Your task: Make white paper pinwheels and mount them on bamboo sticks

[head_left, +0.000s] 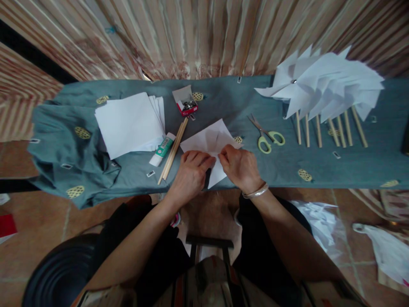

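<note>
A white paper sheet (220, 132) with slits cut toward its middle lies near the table's front edge. Over its left part, my left hand (194, 170) is closed, thumb and fingers pinching the paper near its centre. My right hand (241, 166), with a silver bangle at the wrist, pinches the paper from the right side. The fingertips of both hands almost meet. To the left are wooden sticks (174, 149) and a green and white glue stick (162, 149). Scissors (265, 134) with light green handles lie spread to the right.
A stack of white paper (128, 123) lies at the left. Behind the sticks stands an open small box (185, 101) of metal pins. Several paper pinwheels (326, 85) on sticks lie at the right. The table has a grey-green cloth (275, 170); a curtain (198, 38) hangs behind.
</note>
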### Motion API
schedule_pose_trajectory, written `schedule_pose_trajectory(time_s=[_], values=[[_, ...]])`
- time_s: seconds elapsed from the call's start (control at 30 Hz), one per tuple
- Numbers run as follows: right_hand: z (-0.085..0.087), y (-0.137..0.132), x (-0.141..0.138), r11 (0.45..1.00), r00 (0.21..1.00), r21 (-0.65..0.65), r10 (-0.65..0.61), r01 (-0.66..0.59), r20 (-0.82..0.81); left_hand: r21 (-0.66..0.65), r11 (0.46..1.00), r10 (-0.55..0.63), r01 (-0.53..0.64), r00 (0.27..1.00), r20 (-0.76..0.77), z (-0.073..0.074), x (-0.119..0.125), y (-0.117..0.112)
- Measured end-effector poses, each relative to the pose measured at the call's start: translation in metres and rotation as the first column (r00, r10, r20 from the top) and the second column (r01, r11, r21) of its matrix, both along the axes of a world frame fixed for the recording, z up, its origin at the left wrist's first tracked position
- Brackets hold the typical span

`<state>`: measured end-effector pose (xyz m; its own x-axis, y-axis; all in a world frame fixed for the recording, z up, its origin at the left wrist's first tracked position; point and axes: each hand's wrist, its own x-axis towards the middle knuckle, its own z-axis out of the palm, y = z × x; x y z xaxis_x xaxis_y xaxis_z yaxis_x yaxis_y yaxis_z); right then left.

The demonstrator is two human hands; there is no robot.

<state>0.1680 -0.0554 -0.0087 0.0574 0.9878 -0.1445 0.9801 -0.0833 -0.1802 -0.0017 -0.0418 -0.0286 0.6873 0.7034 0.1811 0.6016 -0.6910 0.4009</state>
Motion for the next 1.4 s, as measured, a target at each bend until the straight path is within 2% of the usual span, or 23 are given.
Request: schedule_pose_trajectory(time_s=[0.43, 0.77, 1.13, 1.27, 1.4], values=[[0.004, 0.001, -0.003, 1.000, 0.999, 0.012, 0.007, -0.007, 0.041, 0.004, 1.000, 0.031, -0.031, 1.000, 0.001, -0.008, 0.005, 0.002], [0.002, 0.001, -0.003, 1.000, 0.998, 0.012, 0.021, -0.022, 0.056, 0.073, 0.997, 0.030, -0.029, 0.999, -0.022, -0.008, 0.008, 0.004], [0.012, -0.010, 0.001, 0.996, 0.996, 0.054, 0.069, -0.066, -0.060, 0.092, 0.995, 0.048, -0.043, 0.998, -0.048, -0.003, 0.012, 0.005], [0.009, -0.016, 0.008, 0.991, 0.989, 0.067, 0.119, -0.113, -0.089, 0.085, 0.995, 0.047, -0.043, 0.998, -0.046, -0.004, 0.012, 0.005], [0.005, -0.017, 0.011, 0.987, 0.983, 0.015, 0.163, -0.162, -0.090, 0.083, 0.995, 0.054, -0.051, 0.998, -0.030, -0.005, 0.012, 0.005]])
